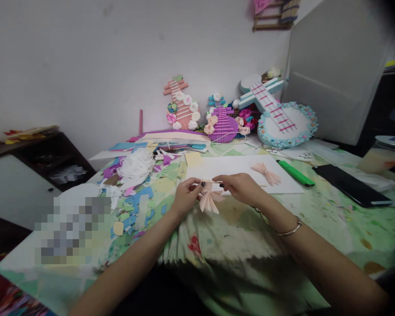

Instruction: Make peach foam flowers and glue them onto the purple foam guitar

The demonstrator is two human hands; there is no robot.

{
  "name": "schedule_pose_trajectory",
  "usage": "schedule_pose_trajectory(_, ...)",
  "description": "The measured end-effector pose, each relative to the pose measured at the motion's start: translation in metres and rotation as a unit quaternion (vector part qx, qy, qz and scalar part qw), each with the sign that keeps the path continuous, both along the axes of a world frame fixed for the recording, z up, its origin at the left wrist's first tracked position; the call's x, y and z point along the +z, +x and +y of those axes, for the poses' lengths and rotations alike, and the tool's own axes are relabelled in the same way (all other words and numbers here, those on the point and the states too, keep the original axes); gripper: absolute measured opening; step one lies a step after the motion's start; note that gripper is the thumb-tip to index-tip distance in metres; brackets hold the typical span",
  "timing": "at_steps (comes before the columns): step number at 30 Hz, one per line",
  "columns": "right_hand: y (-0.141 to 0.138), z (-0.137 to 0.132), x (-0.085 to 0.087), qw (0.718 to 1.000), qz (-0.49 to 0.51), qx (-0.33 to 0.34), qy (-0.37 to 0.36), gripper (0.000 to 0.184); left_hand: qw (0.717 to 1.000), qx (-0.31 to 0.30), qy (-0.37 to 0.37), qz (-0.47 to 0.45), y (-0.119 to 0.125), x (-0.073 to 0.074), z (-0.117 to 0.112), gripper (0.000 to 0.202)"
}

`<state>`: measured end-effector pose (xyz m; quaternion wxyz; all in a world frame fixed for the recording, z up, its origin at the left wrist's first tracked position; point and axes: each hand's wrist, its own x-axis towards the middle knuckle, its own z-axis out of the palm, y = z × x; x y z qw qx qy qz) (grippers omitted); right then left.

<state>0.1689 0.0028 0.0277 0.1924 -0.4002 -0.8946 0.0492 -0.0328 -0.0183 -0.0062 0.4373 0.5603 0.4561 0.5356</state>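
My left hand (186, 198) pinches a peach paper piece (210, 203), whose pleated petals fan out below the fingers. A thin wooden stick (208, 181) lies across the top of this paper. My right hand (239, 188) has its fingers closed on the stick, close to my left fingertips. Both hands are over the near edge of a white board (224, 166). On the board's right part rests a second peach paper piece (266, 174), gathered at its middle like a bow. My fingers partly hide the held paper's top.
A green cutter knife (295, 173) and a black phone (352, 186) lie to the right, near a lidded cup (383, 154). White string (136, 164) and paper scraps (145, 204) cover the left. Flower-trimmed model instruments (223, 125) lean along the wall.
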Motion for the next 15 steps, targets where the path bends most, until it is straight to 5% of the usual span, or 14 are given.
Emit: schedule_pose_trajectory(15,0.0031,0.0066,-0.0071,0.999,0.040,0.024,0.008,0.038,0.999,-0.020,-0.014,-0.031,0.0001,0.0031,-0.0021,0.028)
